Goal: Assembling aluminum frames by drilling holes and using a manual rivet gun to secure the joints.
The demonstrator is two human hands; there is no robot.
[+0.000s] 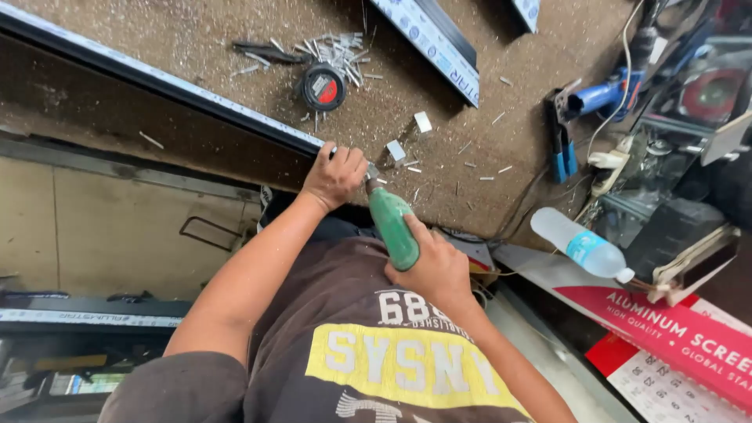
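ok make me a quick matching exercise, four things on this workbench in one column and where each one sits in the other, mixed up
Things:
1. green-handled screwdriver
2. tape measure
3. plastic water bottle
4. blue power tool

Places:
A. lying on its side at the bench's right edge
B. top right, beside a white cable
C. gripped in the right hand
D. among metal offcuts at the top

Pairs: 1-C, 2-D, 3-A, 4-B

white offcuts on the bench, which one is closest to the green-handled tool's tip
The lower white offcut, just right of the left hand; the other white offcut lies farther up the bench.
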